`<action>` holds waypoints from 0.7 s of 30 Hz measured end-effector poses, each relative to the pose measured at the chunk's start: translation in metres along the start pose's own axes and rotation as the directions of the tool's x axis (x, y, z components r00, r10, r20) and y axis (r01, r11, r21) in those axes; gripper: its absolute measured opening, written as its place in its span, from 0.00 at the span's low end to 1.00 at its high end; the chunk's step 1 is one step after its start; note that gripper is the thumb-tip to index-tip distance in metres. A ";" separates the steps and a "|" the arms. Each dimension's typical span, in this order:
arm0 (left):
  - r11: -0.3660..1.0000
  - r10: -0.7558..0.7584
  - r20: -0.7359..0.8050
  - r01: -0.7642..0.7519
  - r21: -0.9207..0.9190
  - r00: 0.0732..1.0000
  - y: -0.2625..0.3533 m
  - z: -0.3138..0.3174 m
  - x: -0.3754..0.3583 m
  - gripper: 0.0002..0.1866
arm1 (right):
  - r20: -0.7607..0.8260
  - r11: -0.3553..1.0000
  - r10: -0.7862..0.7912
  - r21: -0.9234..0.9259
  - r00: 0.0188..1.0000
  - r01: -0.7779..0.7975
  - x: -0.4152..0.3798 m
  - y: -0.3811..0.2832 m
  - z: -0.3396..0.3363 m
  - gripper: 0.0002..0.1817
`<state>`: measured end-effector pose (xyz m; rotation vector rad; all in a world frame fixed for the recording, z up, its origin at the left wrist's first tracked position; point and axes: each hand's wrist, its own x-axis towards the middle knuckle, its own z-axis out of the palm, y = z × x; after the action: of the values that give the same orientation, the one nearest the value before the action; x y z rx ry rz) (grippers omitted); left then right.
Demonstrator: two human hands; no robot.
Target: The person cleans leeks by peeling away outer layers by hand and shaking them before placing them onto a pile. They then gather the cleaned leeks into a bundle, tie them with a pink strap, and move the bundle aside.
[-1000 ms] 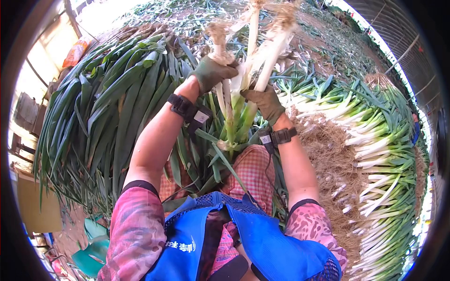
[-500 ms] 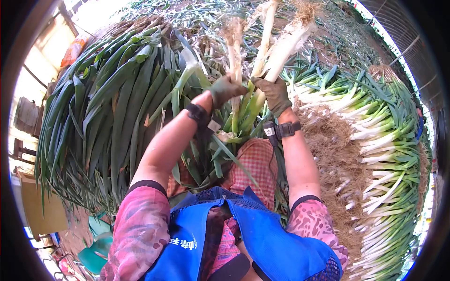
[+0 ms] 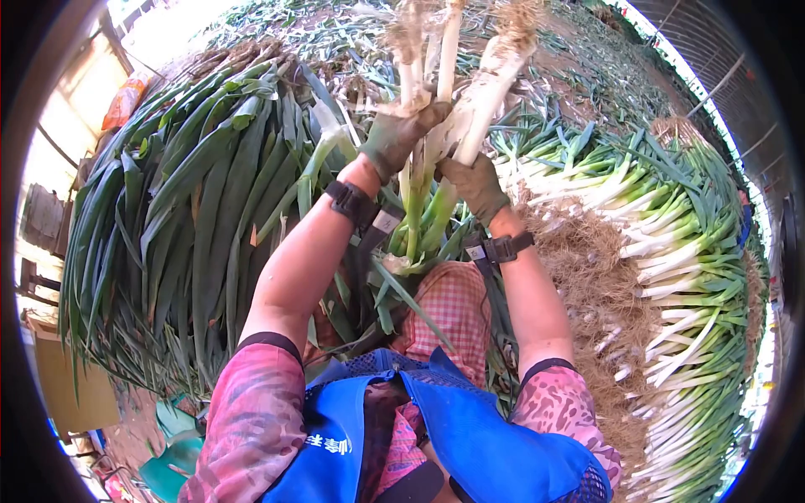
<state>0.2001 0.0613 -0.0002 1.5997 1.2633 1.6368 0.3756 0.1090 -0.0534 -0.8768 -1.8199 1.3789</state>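
Both hands wear dark green gloves, and in front of me they grip leeks held upright with the roots on top. My left hand (image 3: 402, 138) is closed around the thinner stalks (image 3: 449, 54), just under their roots. To its right, my right hand (image 3: 476, 186) has its fingers wrapped round a thick white leek (image 3: 490, 96) with a shaggy root end. Below the hands, the green lower parts of these stalks (image 3: 413, 218) come down toward my checked trouser leg (image 3: 453, 302). Loose, pale outer skin hangs between the hands.
A large heap of leeks with long dark leaves (image 3: 210, 201) lies at my left. Along my right curves a row of white-stemmed leeks (image 3: 671, 277), with brown roots (image 3: 587, 285) facing me. Leaf scraps (image 3: 570, 92) litter the ground ahead. A green plastic object (image 3: 172, 465) is at lower left.
My left hand has moved up the thinner stalks and closer to the thick leek. My right hand has shifted slightly left and lower, and the root ends have swung left.
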 end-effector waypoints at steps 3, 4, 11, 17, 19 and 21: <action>0.950 -0.101 0.025 0.104 -0.294 0.995 -0.004 0.000 0.009 0.19 | 0.001 0.950 -0.191 -0.252 0.982 0.185 0.000 -0.015 0.010 0.18; 0.932 -0.045 -0.023 0.034 -0.361 0.999 0.002 0.002 0.007 0.17 | -0.026 0.968 -0.198 -0.161 0.980 0.192 0.002 -0.021 0.012 0.20; 0.975 -0.146 0.154 0.168 -0.145 0.977 0.030 -0.005 -0.009 0.15 | -0.424 0.891 -0.201 0.296 0.883 0.345 0.038 -0.042 -0.017 0.13; 0.977 -0.055 0.302 0.113 -0.181 0.952 0.026 0.040 -0.016 0.26 | -0.403 0.863 -0.470 -0.023 0.785 0.505 0.051 -0.119 -0.020 0.10; 0.991 -0.044 0.352 0.085 -0.100 0.935 0.013 0.041 -0.009 0.24 | -0.378 0.792 -0.606 -0.201 0.700 0.577 0.070 -0.121 -0.037 0.08; 0.999 0.022 0.231 -0.027 0.020 0.973 0.020 0.047 -0.013 0.21 | -0.300 0.850 -0.342 0.305 0.891 0.429 0.047 -0.156 -0.040 0.07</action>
<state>0.2523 0.0534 0.0044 1.7679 1.1489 1.4060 0.3665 0.1358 0.1119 -0.4212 -1.3989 1.2319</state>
